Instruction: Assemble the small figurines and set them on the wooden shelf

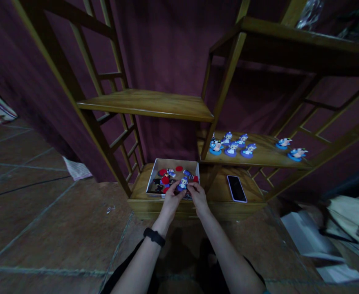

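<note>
Over the front edge of a white cardboard box [151,176], my left hand [172,195] grips a small purple-and-white figurine [183,183] by its side. My right hand [197,193] is at the figurine's right, fingers pinched together; whether they hold part of it or something else is hidden. Inside the box lie several more figurines [188,174] in purple, red and black, with loose red discs [178,168] among them. On the shelf to the right stand several purple-and-white figurines [231,148] on purple bases, and pink figurines [297,154] on blue bases.
A wooden shelf unit [149,103] stands before a dark red curtain [167,53]. To the right of the box lies a phone [236,188]. Papers [311,237] and a pale bag [354,216] are on the tiled floor at right. One shelf board overhangs behind the box.
</note>
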The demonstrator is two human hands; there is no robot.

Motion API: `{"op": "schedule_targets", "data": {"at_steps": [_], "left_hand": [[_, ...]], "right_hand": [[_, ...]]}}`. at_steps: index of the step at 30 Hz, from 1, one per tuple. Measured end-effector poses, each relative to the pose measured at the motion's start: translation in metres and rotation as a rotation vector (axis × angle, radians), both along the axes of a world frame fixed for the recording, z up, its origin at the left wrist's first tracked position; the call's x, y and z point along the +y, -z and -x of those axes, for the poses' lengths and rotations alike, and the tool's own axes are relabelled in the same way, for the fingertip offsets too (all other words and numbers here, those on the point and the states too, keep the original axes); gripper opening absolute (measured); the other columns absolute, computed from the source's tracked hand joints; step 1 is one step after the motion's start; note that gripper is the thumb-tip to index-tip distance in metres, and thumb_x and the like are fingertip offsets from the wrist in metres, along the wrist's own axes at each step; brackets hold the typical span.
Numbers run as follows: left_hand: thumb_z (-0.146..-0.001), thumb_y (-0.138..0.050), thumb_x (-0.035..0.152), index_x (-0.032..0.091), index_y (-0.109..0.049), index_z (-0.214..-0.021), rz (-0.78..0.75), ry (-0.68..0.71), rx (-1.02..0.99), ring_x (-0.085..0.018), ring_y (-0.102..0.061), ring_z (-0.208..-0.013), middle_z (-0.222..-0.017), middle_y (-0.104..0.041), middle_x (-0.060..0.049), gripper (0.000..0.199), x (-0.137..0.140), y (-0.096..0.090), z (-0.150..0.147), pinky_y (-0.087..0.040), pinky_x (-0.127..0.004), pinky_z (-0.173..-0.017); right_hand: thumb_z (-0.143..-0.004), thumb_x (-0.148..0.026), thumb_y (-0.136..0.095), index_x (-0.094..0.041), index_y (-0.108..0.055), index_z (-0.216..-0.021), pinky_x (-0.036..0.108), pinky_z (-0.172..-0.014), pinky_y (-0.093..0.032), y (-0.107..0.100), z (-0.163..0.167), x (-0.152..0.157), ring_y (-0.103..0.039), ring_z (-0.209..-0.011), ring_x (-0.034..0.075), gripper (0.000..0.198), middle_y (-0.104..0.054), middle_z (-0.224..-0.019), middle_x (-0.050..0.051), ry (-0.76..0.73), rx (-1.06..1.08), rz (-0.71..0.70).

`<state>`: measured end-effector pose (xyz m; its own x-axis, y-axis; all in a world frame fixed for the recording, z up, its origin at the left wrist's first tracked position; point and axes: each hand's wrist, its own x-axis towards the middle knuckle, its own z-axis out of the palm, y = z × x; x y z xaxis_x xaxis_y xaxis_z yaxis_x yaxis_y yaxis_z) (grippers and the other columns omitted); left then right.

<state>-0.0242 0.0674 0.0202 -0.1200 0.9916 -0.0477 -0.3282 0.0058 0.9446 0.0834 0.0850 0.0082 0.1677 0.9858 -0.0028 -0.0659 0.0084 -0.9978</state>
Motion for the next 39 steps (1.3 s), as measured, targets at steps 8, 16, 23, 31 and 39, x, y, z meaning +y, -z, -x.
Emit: {"op": "schedule_targets", "data": {"at_steps": [8,16,23,31,39], "left_hand": [[-0.055,-0.074,0.023,0.016,-0.06,-0.098,0.018,0.019,-0.015,-0.015,-0.059,-0.078,-0.085,-0.065,-0.004,0.045,-0.001,-0.002,0.004,-0.045,-0.031,-0.076],[-0.055,-0.074,0.024,0.016,-0.058,-0.091,0.003,0.1,0.024,-0.015,-0.058,-0.077,-0.085,-0.064,-0.003,0.04,-0.006,-0.006,0.005,-0.044,-0.03,-0.076],[-0.054,-0.071,0.018,0.017,-0.056,-0.09,-0.062,0.108,0.022,-0.014,-0.058,-0.077,-0.086,-0.065,-0.002,0.039,-0.002,-0.002,0.005,-0.043,-0.028,-0.074],[-0.053,-0.069,0.016,0.018,-0.054,-0.087,-0.087,0.104,0.081,-0.014,-0.058,-0.077,-0.084,-0.064,-0.001,0.037,0.001,0.002,0.004,-0.043,-0.027,-0.073],[-0.053,-0.068,0.015,0.018,-0.054,-0.086,-0.116,0.074,0.159,-0.014,-0.058,-0.076,-0.082,-0.062,-0.001,0.036,0.004,0.005,0.004,-0.043,-0.029,-0.074]], "right_hand": [[-0.065,-0.04,-0.066,-0.021,-0.067,-0.098,0.037,-0.09,-0.045,-0.02,-0.006,-0.004,-0.06,-0.098,0.022,0.038,-0.068,-0.101,0.003,-0.05,0.152,-0.019],[-0.067,-0.041,-0.066,-0.025,-0.066,-0.105,0.038,-0.089,-0.046,-0.018,-0.014,0.0,-0.06,-0.096,0.021,0.041,-0.068,-0.103,0.002,-0.171,0.11,-0.035],[-0.066,-0.038,-0.067,-0.022,-0.069,-0.096,0.036,-0.086,-0.046,-0.018,-0.014,-0.001,-0.062,-0.087,0.02,0.034,-0.07,-0.093,0.002,-0.149,0.099,-0.052],[-0.067,-0.04,-0.065,-0.022,-0.069,-0.095,0.037,-0.084,-0.047,-0.019,-0.013,-0.002,-0.062,-0.086,0.021,0.034,-0.07,-0.092,0.003,-0.134,0.073,-0.052],[-0.069,-0.04,-0.062,-0.022,-0.068,-0.099,0.034,-0.086,-0.045,-0.017,-0.017,-0.003,-0.061,-0.089,0.02,0.035,-0.069,-0.096,0.002,-0.152,0.064,-0.064]]}}
